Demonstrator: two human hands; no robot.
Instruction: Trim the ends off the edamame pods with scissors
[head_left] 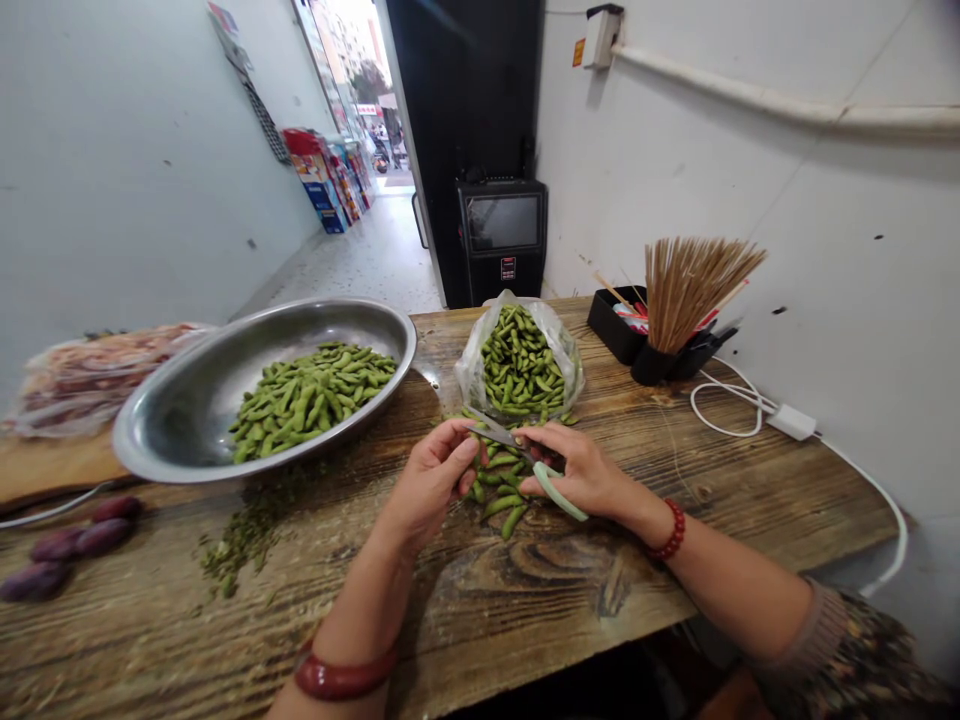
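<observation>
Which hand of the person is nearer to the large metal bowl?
Left. The left hand is to the right of the bowl; the right hand, holding scissors, is farther right.

- Left on the tabletop (480,640), we see purple oval produce (103,537).
- Behind it lies a bag of pinkish food (97,375).
- Right, we find thin brown sticks (691,295) in a black holder (651,367).
- Near it, we notice a looped white cable (902,530).

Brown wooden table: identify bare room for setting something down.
Bare wood: between left forearm and right forearm, and between right forearm and boxy white cable adapter. Crowded: around green-handled metal scissors, loose green pods, translucent plastic bag and wide steel basin.
</observation>
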